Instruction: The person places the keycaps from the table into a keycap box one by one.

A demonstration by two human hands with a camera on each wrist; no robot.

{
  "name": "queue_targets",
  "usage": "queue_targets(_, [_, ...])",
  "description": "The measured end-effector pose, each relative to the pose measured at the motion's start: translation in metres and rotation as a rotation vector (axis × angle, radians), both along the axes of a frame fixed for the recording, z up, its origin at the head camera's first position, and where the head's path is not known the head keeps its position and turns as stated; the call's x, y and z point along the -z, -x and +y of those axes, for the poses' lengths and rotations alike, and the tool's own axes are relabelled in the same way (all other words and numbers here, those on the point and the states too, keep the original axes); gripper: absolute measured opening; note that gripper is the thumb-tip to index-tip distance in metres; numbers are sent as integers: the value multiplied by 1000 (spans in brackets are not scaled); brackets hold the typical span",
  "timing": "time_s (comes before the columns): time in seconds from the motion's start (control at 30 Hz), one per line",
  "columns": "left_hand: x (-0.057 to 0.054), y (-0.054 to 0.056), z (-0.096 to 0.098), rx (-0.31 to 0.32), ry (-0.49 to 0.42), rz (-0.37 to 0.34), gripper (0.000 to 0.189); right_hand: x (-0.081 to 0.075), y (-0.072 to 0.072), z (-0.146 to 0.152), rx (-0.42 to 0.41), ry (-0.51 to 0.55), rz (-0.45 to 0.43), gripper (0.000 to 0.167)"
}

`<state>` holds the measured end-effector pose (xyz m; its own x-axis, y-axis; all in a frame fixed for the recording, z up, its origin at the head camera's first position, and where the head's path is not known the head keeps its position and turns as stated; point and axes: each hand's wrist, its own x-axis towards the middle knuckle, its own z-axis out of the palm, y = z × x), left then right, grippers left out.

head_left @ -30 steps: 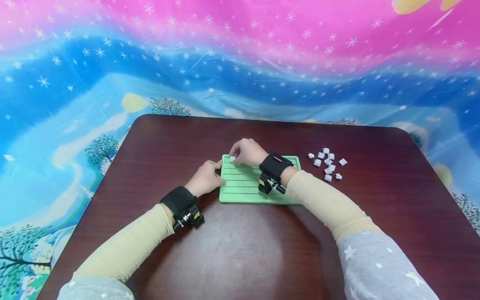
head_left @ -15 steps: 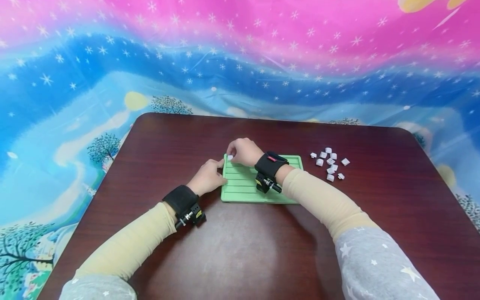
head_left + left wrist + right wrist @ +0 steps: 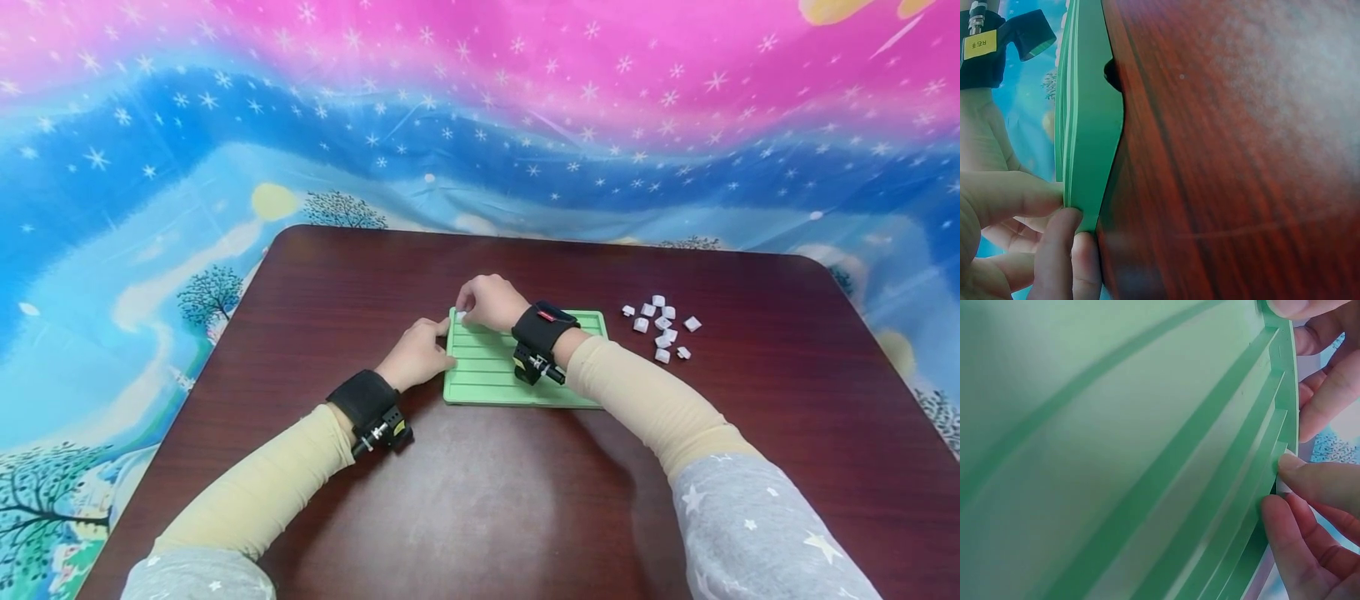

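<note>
One left hand (image 3: 415,356) gripping green tray (image 3: 480,377) edge, right hand (image 3: 493,302) pinching white piece (image 3: 461,317)

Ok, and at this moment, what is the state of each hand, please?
Left hand: closed, holding the green tray by its left edge.
Right hand: closed, pinching a small white piece at the tray's far left corner.
</note>
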<state>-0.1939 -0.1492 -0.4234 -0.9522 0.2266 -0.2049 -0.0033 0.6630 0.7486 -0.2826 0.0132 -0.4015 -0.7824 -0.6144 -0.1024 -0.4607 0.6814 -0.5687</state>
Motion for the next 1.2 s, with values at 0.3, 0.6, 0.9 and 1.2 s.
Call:
queue_targets(0.3, [-3,2,2,3,14,-3,76,-7,0,-2,9,-17,-4,8])
queue_targets(0.6, [-2,2,3,6,7,2,74,-8,0,0,8,-25,-20,10])
queue_targets(0.9, [0,-1,6,6,-10,-19,72,-3,2,4,-18,-45,-3,19])
queue_targets(1.2, [-1,-2,2,-13,-26,-49,71,-8,1,6,-31,-36,-4,25])
